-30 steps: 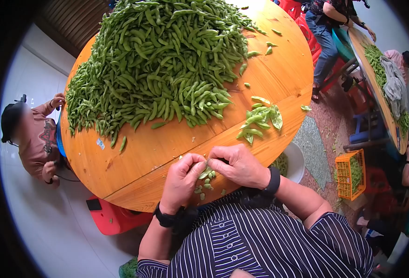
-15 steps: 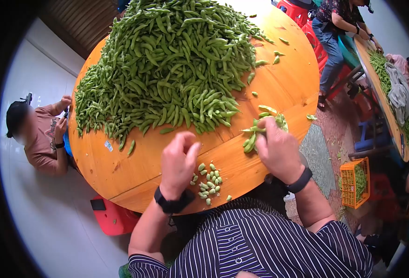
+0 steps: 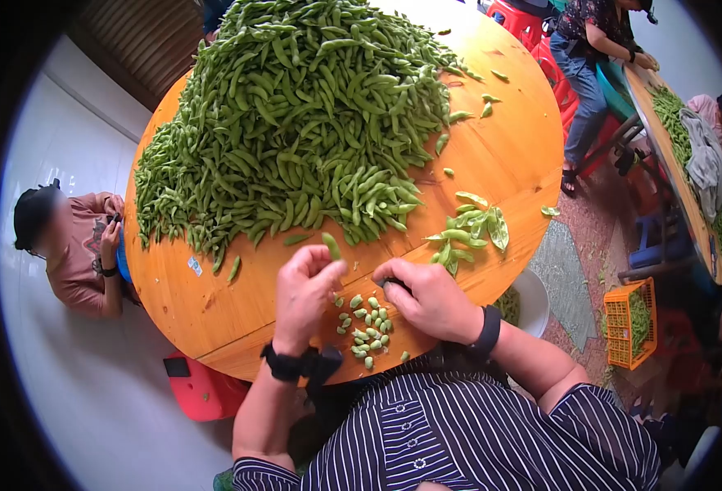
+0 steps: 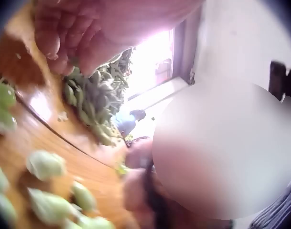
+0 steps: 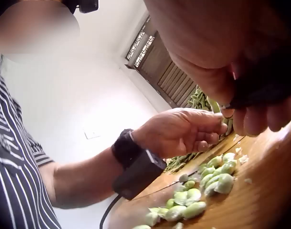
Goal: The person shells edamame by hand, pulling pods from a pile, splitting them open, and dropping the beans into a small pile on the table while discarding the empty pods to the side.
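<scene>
At six o'clock on the round wooden tabletop [image 3: 508, 155], the left hand [image 3: 304, 295] pinches a green bean pod [image 3: 331, 245] in its fingers and the right hand [image 3: 430, 299] curls its fingers round a small dark tool [image 3: 394, 285] above a few shelled pale-green beans [image 3: 365, 323], while the huge green pod heap [image 3: 295, 114] at twelve o'clock suggests most remains.

Both forearms reach forward and angle inward, so the hands sit close together without touching. The left hand [image 3: 302, 296] is tipped up at the wrist, its thumb and forefinger pinching a green pod [image 3: 331, 245]. The right hand [image 3: 428, 301] lies knuckles up, fingers curled around a small dark object [image 3: 394, 284].
</scene>
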Motion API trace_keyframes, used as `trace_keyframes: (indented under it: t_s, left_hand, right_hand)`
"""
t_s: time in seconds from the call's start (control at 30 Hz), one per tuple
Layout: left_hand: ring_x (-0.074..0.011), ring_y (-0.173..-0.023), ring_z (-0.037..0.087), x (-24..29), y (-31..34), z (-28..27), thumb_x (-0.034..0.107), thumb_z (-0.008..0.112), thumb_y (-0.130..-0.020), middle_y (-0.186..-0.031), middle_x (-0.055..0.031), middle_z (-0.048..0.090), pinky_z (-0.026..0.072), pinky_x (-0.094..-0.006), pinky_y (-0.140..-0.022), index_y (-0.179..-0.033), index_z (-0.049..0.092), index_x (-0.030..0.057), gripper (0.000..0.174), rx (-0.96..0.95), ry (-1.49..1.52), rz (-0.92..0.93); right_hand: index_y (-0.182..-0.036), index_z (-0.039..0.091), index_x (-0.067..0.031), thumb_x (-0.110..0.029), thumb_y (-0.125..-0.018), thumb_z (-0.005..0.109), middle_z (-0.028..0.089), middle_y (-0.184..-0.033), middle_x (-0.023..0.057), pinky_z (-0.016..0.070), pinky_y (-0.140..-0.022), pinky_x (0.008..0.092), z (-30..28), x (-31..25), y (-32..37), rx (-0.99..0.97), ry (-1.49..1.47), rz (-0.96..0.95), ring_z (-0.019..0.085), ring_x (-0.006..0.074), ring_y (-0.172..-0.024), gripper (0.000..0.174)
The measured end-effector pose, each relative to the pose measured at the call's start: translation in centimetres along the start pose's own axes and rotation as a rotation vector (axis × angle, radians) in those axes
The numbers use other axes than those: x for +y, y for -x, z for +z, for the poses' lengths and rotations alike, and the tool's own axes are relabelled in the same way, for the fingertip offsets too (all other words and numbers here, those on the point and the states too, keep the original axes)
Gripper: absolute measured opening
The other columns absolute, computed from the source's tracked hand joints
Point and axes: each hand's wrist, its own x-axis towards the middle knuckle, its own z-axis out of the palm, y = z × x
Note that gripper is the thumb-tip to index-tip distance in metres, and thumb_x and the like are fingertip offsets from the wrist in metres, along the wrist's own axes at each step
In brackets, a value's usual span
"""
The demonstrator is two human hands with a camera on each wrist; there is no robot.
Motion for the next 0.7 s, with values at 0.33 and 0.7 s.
trace_keyframes:
  t_s: [0.33, 0.7]
  left_hand:
    - [-0.0032, -0.074, 0.061, -3.3, 5.6, 1.9, 0.009, 0.066, -0.095, -0.091, -0.0009, 0.069, 0.0480, -0.0171, -0.063, -0.105, 0.062, 0.0005, 0.014, -0.130, 0.198, -0.058]
    - [-0.0071, -0.076, 0.064, -4.2, 6.4, 3.3, 0.001, 0.069, -0.089, -0.085, -0.0060, 0.068, 0.0525, -0.0235, -0.066, -0.096, 0.059, -0.0014, 0.013, 0.062, -0.154, 0.288]
  right_hand:
    - [-0.104, 0.066, 0.0040, -0.009, -0.089, 0.058, 0.068, -0.076, 0.0110, 0.0524, -0.064, 0.0308, 0.2, 0.0, 0.3, -0.115, -0.216, 0.223, 0.066, 0.0153, -0.067, 0.021]
    - [-0.098, 0.063, 0.0033, -0.006, -0.087, 0.057, 0.066, -0.079, 0.0228, 0.0539, -0.066, 0.0396, 1.3, -0.3, 0.8, -0.009, 0.005, 0.069, 0.068, 0.0353, -0.073, 0.015]
